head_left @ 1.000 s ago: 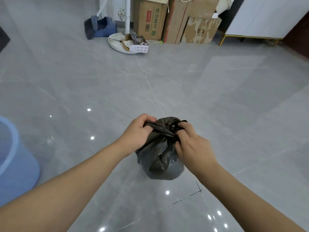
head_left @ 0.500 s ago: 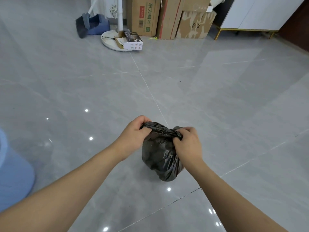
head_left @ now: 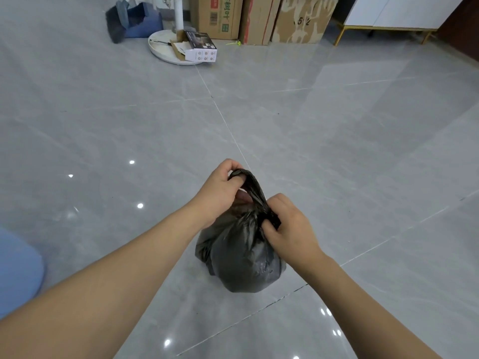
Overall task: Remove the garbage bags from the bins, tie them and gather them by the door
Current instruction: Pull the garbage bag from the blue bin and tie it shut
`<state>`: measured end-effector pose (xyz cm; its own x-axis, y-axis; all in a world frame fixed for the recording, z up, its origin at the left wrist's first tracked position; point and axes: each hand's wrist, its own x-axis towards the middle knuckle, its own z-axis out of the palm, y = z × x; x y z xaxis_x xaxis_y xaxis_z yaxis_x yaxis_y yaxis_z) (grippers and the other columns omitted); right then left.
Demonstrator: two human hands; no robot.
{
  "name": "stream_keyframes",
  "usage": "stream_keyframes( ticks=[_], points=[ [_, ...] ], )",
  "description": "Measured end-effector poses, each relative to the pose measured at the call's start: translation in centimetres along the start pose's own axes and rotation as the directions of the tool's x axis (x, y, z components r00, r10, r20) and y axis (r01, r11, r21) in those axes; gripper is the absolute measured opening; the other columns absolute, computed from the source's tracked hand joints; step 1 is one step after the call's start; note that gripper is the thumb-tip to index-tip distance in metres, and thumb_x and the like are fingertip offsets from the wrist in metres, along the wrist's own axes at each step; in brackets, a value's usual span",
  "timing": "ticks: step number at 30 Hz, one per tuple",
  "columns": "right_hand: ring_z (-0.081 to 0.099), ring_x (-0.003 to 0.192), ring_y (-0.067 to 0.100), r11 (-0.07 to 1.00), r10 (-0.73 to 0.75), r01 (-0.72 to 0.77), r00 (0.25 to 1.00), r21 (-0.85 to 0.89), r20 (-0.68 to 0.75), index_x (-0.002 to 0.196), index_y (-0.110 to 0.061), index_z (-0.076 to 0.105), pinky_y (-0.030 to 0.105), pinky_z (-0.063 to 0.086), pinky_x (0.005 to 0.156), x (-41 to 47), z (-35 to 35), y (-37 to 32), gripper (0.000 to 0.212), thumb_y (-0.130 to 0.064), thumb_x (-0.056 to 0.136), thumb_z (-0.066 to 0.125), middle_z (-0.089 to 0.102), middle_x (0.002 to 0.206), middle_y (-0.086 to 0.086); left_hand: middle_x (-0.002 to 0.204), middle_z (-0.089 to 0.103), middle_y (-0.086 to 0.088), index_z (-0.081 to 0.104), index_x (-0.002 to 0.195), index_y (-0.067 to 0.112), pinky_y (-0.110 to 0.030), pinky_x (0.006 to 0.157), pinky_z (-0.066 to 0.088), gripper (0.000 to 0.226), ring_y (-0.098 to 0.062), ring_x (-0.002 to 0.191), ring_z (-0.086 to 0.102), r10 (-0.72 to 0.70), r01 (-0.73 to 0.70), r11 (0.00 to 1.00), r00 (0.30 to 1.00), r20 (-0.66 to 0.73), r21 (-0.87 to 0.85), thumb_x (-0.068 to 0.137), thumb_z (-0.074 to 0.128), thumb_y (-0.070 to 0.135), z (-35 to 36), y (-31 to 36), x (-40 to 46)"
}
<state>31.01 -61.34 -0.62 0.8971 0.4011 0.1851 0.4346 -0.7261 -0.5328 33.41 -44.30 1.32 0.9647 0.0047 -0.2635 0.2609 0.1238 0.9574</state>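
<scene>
Bag [head_left: 241,257] neck now pulled up by left hand [head_left: 220,195]; right hand [head_left: 290,229] lower | fingers of both closed on it

Blue bin [head_left: 18,268] cut by left edge. Far cardboard boxes [head_left: 259,16] cropped at top. Right hand's fingertips [head_left: 269,226] buried in bag folds.

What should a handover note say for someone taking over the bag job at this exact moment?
Left hand: shut on a twisted strip of the bag's neck, pulled up.
Right hand: shut on the neck where the knot is forming.
Bag: black, full, out of its bin, between both hands; its bottom is at floor level.
Blue bin: at the left edge, mostly out of frame.
Done: bag removed, neck gathered.
Left: finish the knot, carry the bag to the door. No door or other bags are in view.
</scene>
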Motion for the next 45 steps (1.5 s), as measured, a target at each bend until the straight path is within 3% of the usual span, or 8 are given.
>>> stream_keyframes(
  ticks=[4, 13, 17, 21, 27, 33, 38, 45],
  points=[
    [0.058, 0.077, 0.016, 0.995, 0.015, -0.016, 1.0, -0.103, -0.009, 0.099, -0.023, 0.057, 0.034, 0.049, 0.063, -0.8, 0.0, 0.5, 0.021, -0.023, 0.081, 0.048, 0.06, 0.095, -0.01, 0.083, 0.066, -0.011, 0.044, 0.099, 0.014, -0.031, 0.055, 0.054, 0.006, -0.027, 0.05, 0.065, -0.084, 0.087, 0.995, 0.995, -0.058, 0.055, 0.102, 0.04, 0.015, 0.0, -1.1, -0.1],
    [0.058, 0.062, 0.017, 0.93, -0.195, 0.168, 0.98, -0.328, -0.049, 0.116, -0.025, 0.064, 0.027, 0.044, 0.042, -1.2, -0.1, 0.5, 0.036, -0.026, 0.084, 0.047, 0.056, 0.08, -0.006, 0.06, 0.06, -0.007, 0.046, 0.114, 0.006, -0.021, 0.04, 0.037, 0.021, -0.017, 0.036, 0.048, -0.24, 0.257, 0.947, 0.965, -0.108, 0.191, 0.096, 0.047, 0.017, 0.5, -1.9, -0.3],
    [0.058, 0.065, 0.018, 0.971, 0.047, -0.054, 0.998, -0.231, -0.034, 0.095, -0.025, 0.068, 0.029, 0.047, 0.051, -1.2, -0.5, 0.1, 0.025, -0.033, 0.08, 0.05, 0.053, 0.094, -0.009, 0.102, 0.057, -0.001, 0.035, 0.121, 0.024, -0.027, 0.069, 0.047, 0.055, -0.013, 0.073, 0.059, -0.16, 0.169, 0.951, 0.986, -0.055, 0.258, 0.081, 0.073, 0.029, -0.4, -2.3, -2.2],
    [0.056, 0.074, 0.012, 0.966, 0.254, -0.258, 0.96, 0.022, 0.116, 0.084, -0.024, 0.068, 0.024, 0.044, 0.063, -0.6, -1.1, -0.2, 0.008, -0.025, 0.078, 0.062, 0.047, 0.099, -0.013, 0.096, 0.055, 0.003, 0.05, 0.102, 0.026, -0.029, 0.075, 0.047, 0.056, -0.007, 0.075, 0.052, -0.055, 0.007, 0.93, 0.991, 0.118, 0.367, 0.058, 0.075, 0.047, -1.3, -4.5, -4.9],
    [0.055, 0.066, 0.01, 0.791, 0.403, -0.528, 0.83, 0.309, 0.386, 0.073, -0.017, 0.065, 0.021, 0.041, 0.058, -0.2, -2.3, -0.5, 0.004, -0.018, 0.077, 0.068, 0.058, 0.084, -0.002, 0.094, 0.06, 0.017, 0.063, 0.08, 0.037, -0.044, 0.098, 0.044, 0.026, -0.008, 0.097, 0.06, 0.019, -0.095, 0.823, 0.99, 0.139, 0.56, 0.061, 0.063, 0.054, -0.8, -6.3, -4.9],
    [0.041, 0.033, -0.002, 0.609, 0.389, -0.646, 0.749, 0.46, 0.537, 0.077, -0.008, 0.062, 0.011, 0.03, 0.037, 0.1, -3.3, -1.0, 0.009, -0.006, 0.085, 0.064, 0.048, 0.048, -0.01, 0.105, 0.062, 0.016, 0.063, 0.093, 0.045, -0.047, 0.104, 0.039, 0.032, -0.017, 0.111, 0.057, -0.034, -0.013, 0.928, 0.992, 0.121, 0.373, 0.062, 0.061, 0.053, -0.5, -5.9, -5.1],
    [0.026, 0.046, 0.011, 0.539, 0.393, -0.711, 0.687, 0.452, 0.612, 0.087, 0.002, 0.061, 0.023, 0.019, 0.043, 0.2, -3.6, -0.5, 0.018, -0.014, 0.084, 0.067, 0.035, 0.057, 0.0, 0.096, 0.057, 0.019, 0.05, 0.078, 0.044, -0.036, 0.102, 0.026, 0.021, -0.01, 0.104, 0.046, 0.128, -0.191, 0.656, 0.982, 0.141, 0.731, 0.079, 0.067, 0.034, -0.3, -5.9, -5.0],
    [0.012, 0.049, 0.012, 0.214, 0.334, -0.803, 0.595, 0.556, 0.731, 0.054, -0.02, 0.044, 0.02, 0.012, 0.041, -0.2, -3.9, 0.0, 0.021, -0.017, 0.071, 0.058, 0.023, 0.054, -0.003, 0.076, 0.058, 0.006, 0.049, 0.077, 0.025, -0.03, 0.097, 0.019, 0.014, 0.0, 0.087, 0.045, 0.248, -0.223, 0.593, 0.965, 0.088, 0.774, 0.085, 0.06, 0.028, -0.7, -6.0, -3.9]
  ],
)
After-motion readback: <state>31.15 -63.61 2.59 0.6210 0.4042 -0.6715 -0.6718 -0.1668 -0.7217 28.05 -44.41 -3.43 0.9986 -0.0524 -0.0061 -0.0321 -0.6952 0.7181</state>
